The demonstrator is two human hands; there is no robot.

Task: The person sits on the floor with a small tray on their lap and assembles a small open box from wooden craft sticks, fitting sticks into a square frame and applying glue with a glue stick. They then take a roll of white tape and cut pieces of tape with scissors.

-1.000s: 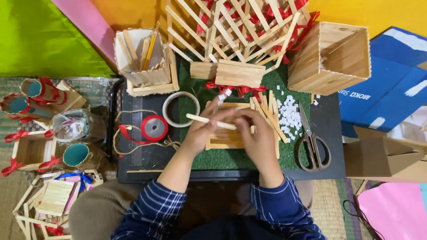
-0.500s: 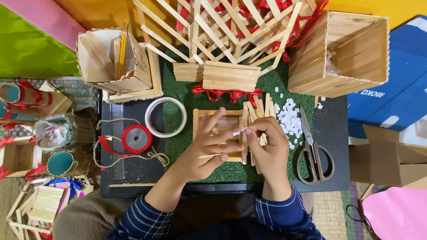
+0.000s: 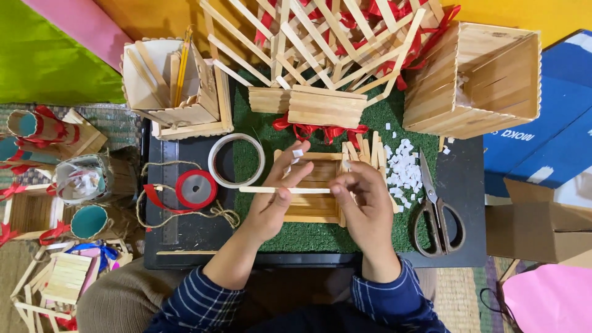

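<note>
While a flat wooden stick (image 3: 280, 190) is held level between both hands, the left hand (image 3: 274, 206) pinches it near its middle with thumb and fingers and the right hand (image 3: 364, 200) closes its fingertips on the stick's end; it sits just above a small frame of sticks (image 3: 311, 188) lying on the green mat (image 3: 320, 237); a small white scrap clings to a left fingertip. Judging from the light grip, the stick could tip or slide off line, and a sleeve could brush the loose pile of white paper bits (image 3: 404, 166) beside the frame, or nudge the scissors (image 3: 435, 209) lying to the right. At upper left an open stick box (image 3: 179, 92) holds a yellow pencil and several loose sticks; the larger stick box (image 3: 475, 77) at upper right lies on its side and looks almost empty; small cups (image 3: 92, 221) at the far left show teal insides, contents unclear; a roll of red ribbon (image 3: 196, 189) and a ring of clear tape (image 3: 236, 160) rest near the left hand.
</note>
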